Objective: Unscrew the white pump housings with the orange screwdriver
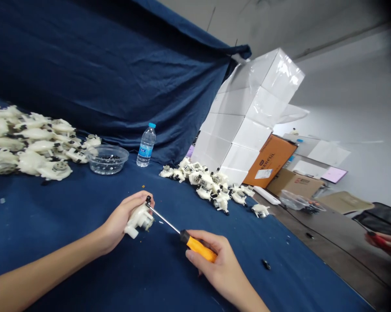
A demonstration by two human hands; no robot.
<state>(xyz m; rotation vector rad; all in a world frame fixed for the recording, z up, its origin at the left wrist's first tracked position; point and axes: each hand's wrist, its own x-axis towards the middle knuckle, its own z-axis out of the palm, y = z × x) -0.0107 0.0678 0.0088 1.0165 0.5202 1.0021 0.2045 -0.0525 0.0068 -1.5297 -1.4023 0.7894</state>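
My left hand (pixel 119 221) is wrapped round a cream plastic part (pixel 138 220) above the blue cloth. A small black piece (pixel 148 199) sits at the part's upper end. In my right hand (pixel 214 255) is a screwdriver (pixel 200 248) with an orange and black handle. Its metal shaft points up and left, and the tip meets the part near the black piece. Whether the tip sits in a screw is too small to tell.
Behind are a heap of cream parts (pixel 36 143), a clear bowl (pixel 107 167) with small dark pieces, a water bottle (pixel 146 146) and a second heap (pixel 206 182). White boxes (pixel 240 117) stand behind it. Another person's hand (pixel 388 243) shows at far right.
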